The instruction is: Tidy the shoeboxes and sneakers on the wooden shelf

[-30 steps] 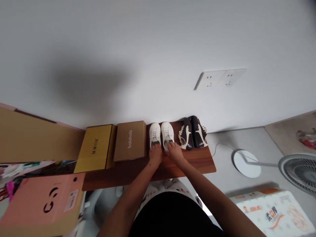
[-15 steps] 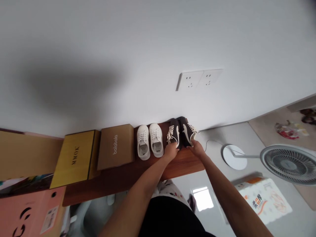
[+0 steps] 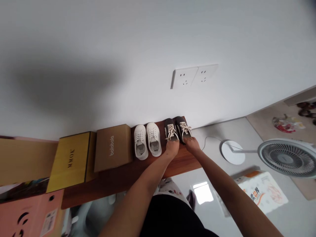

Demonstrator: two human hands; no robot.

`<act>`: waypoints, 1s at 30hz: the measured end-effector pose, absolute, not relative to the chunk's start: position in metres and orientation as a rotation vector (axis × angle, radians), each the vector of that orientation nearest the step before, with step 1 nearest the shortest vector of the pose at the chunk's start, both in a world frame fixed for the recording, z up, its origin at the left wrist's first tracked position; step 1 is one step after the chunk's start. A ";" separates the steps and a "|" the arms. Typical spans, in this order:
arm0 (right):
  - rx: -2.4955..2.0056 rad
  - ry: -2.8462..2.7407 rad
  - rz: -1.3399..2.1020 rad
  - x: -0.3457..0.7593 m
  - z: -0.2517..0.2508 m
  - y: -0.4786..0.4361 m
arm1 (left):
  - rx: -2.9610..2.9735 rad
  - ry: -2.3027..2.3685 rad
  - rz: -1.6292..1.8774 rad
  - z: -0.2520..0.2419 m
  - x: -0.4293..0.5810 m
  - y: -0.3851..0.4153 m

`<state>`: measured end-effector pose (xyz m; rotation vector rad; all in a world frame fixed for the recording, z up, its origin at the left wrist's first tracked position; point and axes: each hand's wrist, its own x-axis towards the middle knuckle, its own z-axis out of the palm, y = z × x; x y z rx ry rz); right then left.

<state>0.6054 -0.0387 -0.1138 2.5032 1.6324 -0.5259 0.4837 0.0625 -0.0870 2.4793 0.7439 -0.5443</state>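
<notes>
Two dark sneakers with cream laces stand side by side, toes to the wall, at the right end of a reddish-brown wooden shelf [image 3: 145, 172]. My left hand [image 3: 172, 147] is closed on the heel of the left dark sneaker [image 3: 170, 128]. The heel of the right dark sneaker [image 3: 183, 126] is gripped by my right hand [image 3: 192, 144]. Both heels are partly hidden by my fingers. Just left of them sits a pair of white sneakers, the nearer white sneaker [image 3: 154, 138] and the farther white sneaker [image 3: 141, 141], also with toes to the wall.
Further left stand a brown shoebox [image 3: 112, 148] and a yellow box [image 3: 69, 161]. A pink box [image 3: 29, 214] is at lower left. On the right are a white fan [image 3: 286, 158] and a white printed package [image 3: 263, 192] on the floor. Wall sockets [image 3: 195, 76] sit above the shelf.
The dark sneakers have been turned upright, so their laces now face up and their soles rest on the shelf. My hands stay on the heels. The view has shifted slightly.
</notes>
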 end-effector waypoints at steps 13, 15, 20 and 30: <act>2.963 1.526 -0.184 0.562 -0.117 -0.064 | 2.268 0.621 -0.045 -0.089 0.420 0.061; 3.097 1.556 -0.193 0.536 -0.118 -0.077 | 2.147 0.706 -0.026 -0.083 0.381 0.057; 3.153 1.595 -0.630 0.452 -0.127 -0.103 | 1.865 0.990 -0.104 -0.075 0.262 0.062; 2.962 0.841 -2.330 0.316 -0.144 -0.034 | 0.844 1.607 0.366 -0.098 0.066 0.099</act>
